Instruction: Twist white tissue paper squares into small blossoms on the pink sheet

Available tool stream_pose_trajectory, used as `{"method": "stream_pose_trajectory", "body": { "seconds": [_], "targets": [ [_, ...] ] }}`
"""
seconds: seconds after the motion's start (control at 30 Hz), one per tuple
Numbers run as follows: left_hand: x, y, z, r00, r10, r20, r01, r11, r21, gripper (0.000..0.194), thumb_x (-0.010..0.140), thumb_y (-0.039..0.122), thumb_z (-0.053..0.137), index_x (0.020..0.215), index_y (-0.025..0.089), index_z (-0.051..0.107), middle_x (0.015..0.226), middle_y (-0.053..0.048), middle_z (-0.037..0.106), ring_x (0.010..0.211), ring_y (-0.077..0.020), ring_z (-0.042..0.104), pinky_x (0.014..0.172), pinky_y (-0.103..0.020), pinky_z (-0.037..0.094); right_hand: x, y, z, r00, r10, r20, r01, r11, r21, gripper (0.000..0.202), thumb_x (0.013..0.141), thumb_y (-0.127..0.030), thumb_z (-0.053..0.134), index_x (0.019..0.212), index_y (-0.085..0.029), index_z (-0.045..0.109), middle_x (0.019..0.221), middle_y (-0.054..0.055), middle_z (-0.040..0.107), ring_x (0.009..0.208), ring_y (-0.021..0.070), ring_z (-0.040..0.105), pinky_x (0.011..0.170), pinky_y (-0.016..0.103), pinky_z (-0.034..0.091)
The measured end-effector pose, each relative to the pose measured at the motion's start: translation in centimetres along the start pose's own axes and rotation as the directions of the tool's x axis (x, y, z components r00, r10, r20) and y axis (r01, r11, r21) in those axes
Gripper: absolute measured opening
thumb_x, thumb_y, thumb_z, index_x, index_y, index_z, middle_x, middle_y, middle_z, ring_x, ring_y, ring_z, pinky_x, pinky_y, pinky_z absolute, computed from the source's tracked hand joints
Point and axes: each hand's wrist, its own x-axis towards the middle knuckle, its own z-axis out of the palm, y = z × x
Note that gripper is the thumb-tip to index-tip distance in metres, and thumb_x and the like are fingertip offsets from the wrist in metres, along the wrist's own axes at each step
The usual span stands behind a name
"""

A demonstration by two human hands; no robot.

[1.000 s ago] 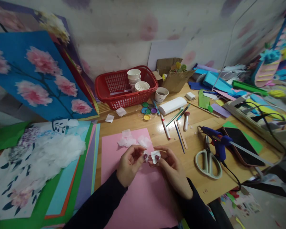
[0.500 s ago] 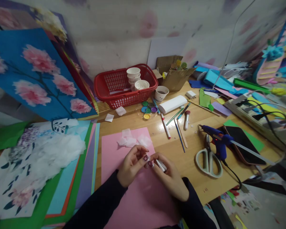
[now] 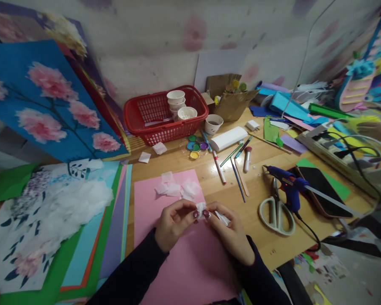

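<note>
Above a pink sheet of paper (image 3: 184,262), my left hand (image 3: 175,221) and my right hand (image 3: 230,231) meet, thumbs and forefingers pinching a small white piece of tissue paper (image 3: 201,208) between them. More folded white tissue (image 3: 222,218) is tucked in the curled fingers of my right hand. Several loose pieces of pale tissue (image 3: 173,189) lie at the top of the pink sheet, just beyond my left hand. Two small white squares (image 3: 159,148) rest on the wooden table behind it.
Scissors (image 3: 277,216), a blue glue gun (image 3: 287,182) and a phone (image 3: 324,190) lie at right. Brushes, a marker (image 3: 219,167) and paint pots (image 3: 195,147) are beyond, before a red basket (image 3: 158,135). Coloured sheets (image 3: 111,237) sit left. Another person's hand (image 3: 376,129) shows at far right.
My fingertips have shifted slightly, and more of the pinched tissue shows between them. The view has moved a little. Another person's hand has appeared at the right edge.
</note>
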Motion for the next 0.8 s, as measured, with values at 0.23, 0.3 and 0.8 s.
{"method": "stream_pose_trajectory", "body": {
  "seconds": [0.23,0.3,0.8],
  "targets": [
    [0.01,-0.23,-0.14,0.992,0.121,-0.041,-0.11,0.974,0.197,0.012,0.076,0.021,0.062,0.075,0.01,0.068,0.07,-0.005,0.065,0.066,-0.0134,0.06,0.065,-0.024,0.05,-0.09,-0.18,-0.03,1.0,-0.015,-0.014,0.015,0.999,-0.053,0.021,0.082,-0.036,0.059,0.077,-0.017,0.064,0.06,-0.002,0.05,0.054,0.0107,0.041,0.051,0.023,0.032],
    [0.08,-0.28,-0.2,0.99,0.133,-0.045,-0.121,0.971,0.208,0.011,0.076,0.019,0.061,0.074,0.011,0.068,0.069,-0.005,0.065,0.066,-0.0131,0.06,0.065,-0.023,0.05,-0.13,-0.11,-0.01,0.999,-0.007,-0.032,0.005,0.999,-0.053,0.021,0.081,-0.037,0.06,0.076,-0.017,0.064,0.063,-0.001,0.052,0.055,0.0108,0.042,0.051,0.023,0.031],
    [-0.03,-0.25,-0.02,0.975,0.201,-0.095,-0.16,0.929,0.333,0.014,0.072,0.019,0.061,0.074,0.009,0.071,0.075,-0.011,0.072,0.069,-0.0175,0.067,0.065,-0.026,0.055,-0.01,0.04,0.04,0.999,-0.029,-0.031,0.025,0.994,-0.105,0.022,0.082,-0.038,0.058,0.076,-0.017,0.064,0.065,-0.001,0.054,0.058,0.0118,0.045,0.055,0.024,0.034]
  ]
}}
